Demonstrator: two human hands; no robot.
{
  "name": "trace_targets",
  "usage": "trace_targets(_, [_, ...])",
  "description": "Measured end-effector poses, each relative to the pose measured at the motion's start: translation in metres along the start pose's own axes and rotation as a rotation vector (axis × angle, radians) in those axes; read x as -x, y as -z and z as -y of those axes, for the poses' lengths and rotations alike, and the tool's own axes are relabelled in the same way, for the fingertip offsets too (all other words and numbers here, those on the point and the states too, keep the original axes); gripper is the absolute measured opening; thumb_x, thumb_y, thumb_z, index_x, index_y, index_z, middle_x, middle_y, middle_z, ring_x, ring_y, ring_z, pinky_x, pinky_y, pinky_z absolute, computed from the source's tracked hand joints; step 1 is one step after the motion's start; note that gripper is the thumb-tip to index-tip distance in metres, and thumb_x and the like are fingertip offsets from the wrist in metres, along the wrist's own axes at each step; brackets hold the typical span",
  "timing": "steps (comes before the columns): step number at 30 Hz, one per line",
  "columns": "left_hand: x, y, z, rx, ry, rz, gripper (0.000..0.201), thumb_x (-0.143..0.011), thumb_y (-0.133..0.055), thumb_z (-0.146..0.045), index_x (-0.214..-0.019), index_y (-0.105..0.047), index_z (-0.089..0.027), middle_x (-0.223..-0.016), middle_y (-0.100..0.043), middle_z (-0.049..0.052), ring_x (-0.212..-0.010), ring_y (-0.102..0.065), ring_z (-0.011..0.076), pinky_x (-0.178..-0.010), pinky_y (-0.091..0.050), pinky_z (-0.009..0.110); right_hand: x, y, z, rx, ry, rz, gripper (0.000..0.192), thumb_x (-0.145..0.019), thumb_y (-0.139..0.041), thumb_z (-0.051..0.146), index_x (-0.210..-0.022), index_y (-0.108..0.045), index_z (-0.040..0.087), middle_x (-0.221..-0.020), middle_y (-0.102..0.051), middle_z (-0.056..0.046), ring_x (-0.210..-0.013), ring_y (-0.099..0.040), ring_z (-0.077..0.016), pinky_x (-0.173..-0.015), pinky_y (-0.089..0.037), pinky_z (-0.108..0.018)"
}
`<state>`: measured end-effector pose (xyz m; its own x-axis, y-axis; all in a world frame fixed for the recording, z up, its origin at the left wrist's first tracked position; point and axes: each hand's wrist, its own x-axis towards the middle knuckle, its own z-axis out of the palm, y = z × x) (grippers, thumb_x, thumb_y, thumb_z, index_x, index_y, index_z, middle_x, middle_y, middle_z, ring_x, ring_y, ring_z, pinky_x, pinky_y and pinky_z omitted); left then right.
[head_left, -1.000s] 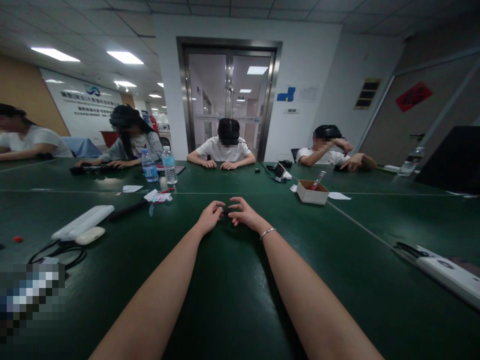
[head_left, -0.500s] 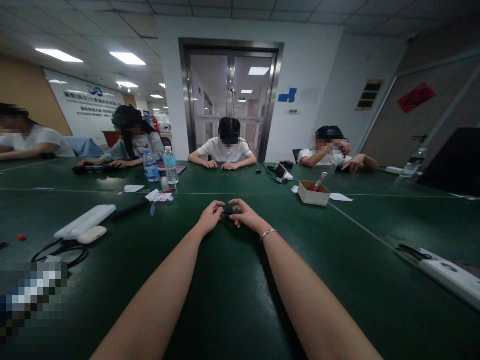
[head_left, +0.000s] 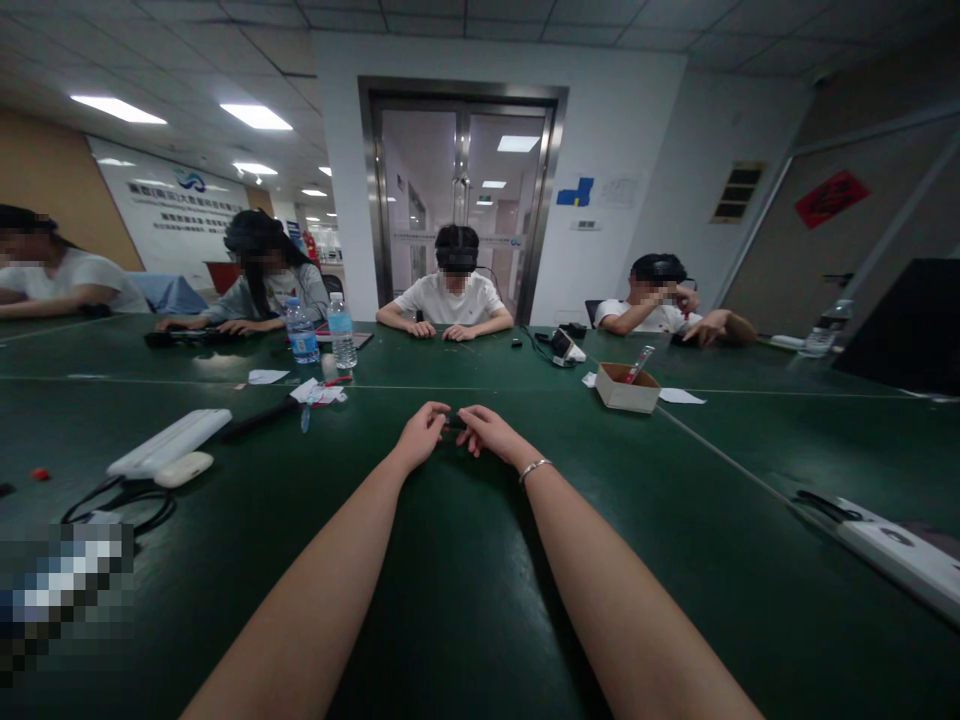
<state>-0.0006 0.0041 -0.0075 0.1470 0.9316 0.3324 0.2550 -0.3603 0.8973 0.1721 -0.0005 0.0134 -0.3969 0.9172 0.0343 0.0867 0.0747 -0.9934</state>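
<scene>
Head view, one entry: small dark object [head_left: 452,424], shape and material too small to tell, pinched between both of the person's hands at mid-table on the dark green tabletop [head_left: 465,600].

Left hand [head_left: 421,434]: fingers curled narrow, tips closed on the object's left end. Right hand [head_left: 489,433]: fingers likewise drawn in on the right end; thin silver bracelet [head_left: 535,466] on that wrist. Both forearms lie stretched forward over the table.

Handling, judged: the object is light, since fingertips alone carry it, and probably rigid. Being small, it could slip from the grip and would be hard to spot against the dark surface. Best hold is a pinch at the two ends, as now, kept low over the table.

Edges and room: open table lies on every side of the hands. Nearest items are well apart:
- far left, scraps of white paper with a red-tipped tool [head_left: 319,392], and two clear plastic water bottles [head_left: 321,332];
- left, long white power strip [head_left: 169,442] with black cable;
- far right, small open cardboard box [head_left: 627,386];
- near right, second white power strip [head_left: 896,552] at the table edge.

Other people sit along the far side, their hands on their own work, clear of this spot.
</scene>
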Motion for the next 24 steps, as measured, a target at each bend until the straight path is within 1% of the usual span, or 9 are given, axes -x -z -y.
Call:
trace_targets(2, [-0.0003,0.0001,0.0004,-0.003,0.012,-0.005,0.023,-0.082,-0.045,-0.025,-0.102,-0.054,-0.017,-0.077,-0.057,0.002,-0.062,-0.052,0.0102,-0.057,-0.043,0.022,0.0004,0.0001,0.0005,0.011,0.028,0.014,0.022,-0.082,-0.057,0.023,-0.1,-0.046,0.017,-0.075,-0.058,0.0,-0.039,-0.051,-0.0038,-0.033,-0.043,-0.013])
trace_targets(5, [0.0008,0.0001,-0.0026,-0.009,0.026,-0.015,0.023,-0.082,-0.046,-0.024,-0.102,-0.055,-0.018,-0.075,-0.057,0.001,-0.059,-0.05,0.0094,-0.057,-0.042,0.022,0.0007,0.0008,0.0,-0.036,0.071,0.023,0.049,-0.07,-0.068,0.014,-0.11,-0.042,0.023,-0.09,-0.057,0.001,-0.046,-0.056,-0.0042,-0.041,-0.05,-0.015])
trace_targets(6, [0.0014,0.0,-0.0039,-0.008,0.027,-0.014,0.023,-0.082,-0.046,-0.024,-0.102,-0.055,-0.018,-0.075,-0.057,0.001,-0.059,-0.05,0.0094,-0.057,-0.042,0.022,0.0005,0.0008,-0.0003,-0.04,0.059,0.016,0.049,-0.071,-0.068,0.016,-0.111,-0.041,0.023,-0.089,-0.057,0.0,-0.046,-0.057,-0.0047,-0.042,-0.05,-0.016])
trace_targets(9, [0.0024,0.0,-0.0061,-0.005,0.023,-0.006,0.023,-0.082,-0.045,-0.024,-0.101,-0.055,-0.018,-0.078,-0.057,0.002,-0.061,-0.051,0.01,-0.058,-0.043,0.022,-0.0001,0.0001,-0.0006,0.011,0.003,-0.011,0.026,-0.085,-0.053,0.031,-0.106,-0.044,0.017,-0.07,-0.059,0.0,-0.04,-0.051,-0.0049,-0.035,-0.044,-0.013])
trace_targets(11, [0.0021,0.0,-0.0055,-0.011,0.019,-0.003,0.023,-0.082,-0.044,-0.024,-0.102,-0.054,-0.017,-0.077,-0.057,0.002,-0.061,-0.051,0.0099,-0.058,-0.043,0.022,0.0002,-0.0004,0.0002,0.043,0.013,0.003,0.02,-0.087,-0.05,0.029,-0.102,-0.045,0.016,-0.066,-0.058,0.001,-0.037,-0.048,-0.0043,-0.032,-0.04,-0.012])
trace_targets(15, [0.0005,-0.0002,-0.0025,-0.025,0.015,-0.015,0.023,-0.082,-0.044,-0.024,-0.101,-0.054,-0.017,-0.075,-0.056,0.002,-0.057,-0.049,0.009,-0.057,-0.042,0.022,0.0019,-0.0011,0.0028,0.015,0.058,0.045,0.044,-0.072,-0.067,0.012,-0.107,-0.042,0.022,-0.082,-0.058,0.003,-0.044,-0.054,-0.004,-0.04,-0.048,-0.014])
trace_targets(20, [-0.0006,-0.0007,0.0001,0.013,0.017,-0.007,0.023,-0.081,-0.047,-0.026,-0.101,-0.055,-0.017,-0.077,-0.057,0.002,-0.059,-0.051,0.0095,-0.057,-0.042,0.021,0.0004,-0.0015,0.0016,0.045,0.0,0.006,0.016,-0.088,-0.047,0.028,-0.101,-0.045,0.017,-0.064,-0.057,0.002,-0.037,-0.049,-0.0043,-0.032,-0.041,-0.012])
trace_targets(22, [-0.0005,-0.0009,-0.0003,0.012,0.025,-0.015,0.023,-0.081,-0.047,-0.026,-0.101,-0.055,-0.017,-0.075,-0.057,0.002,-0.058,-0.05,0.0093,-0.057,-0.042,0.021,-0.0007,-0.0001,-0.0009,0.028,0.047,0.016,0.021,-0.083,-0.055,0.021,-0.102,-0.045,0.019,-0.072,-0.058,0.002,-0.04,-0.051,-0.004,-0.034,-0.043,-0.012])
trace_targets(24, [0.0002,-0.0009,-0.0023,-0.003,0.035,-0.02,0.022,-0.081,-0.047,-0.025,-0.101,-0.055,-0.017,-0.074,-0.057,0.001,-0.056,-0.049,0.0089,-0.057,-0.042,0.022,-0.0017,0.0013,-0.0033,-0.007,0.077,0.016,0.037,-0.074,-0.065,0.014,-0.104,-0.045,0.022,-0.082,-0.058,0.002,-0.044,-0.055,-0.0045,-0.039,-0.048,-0.015])
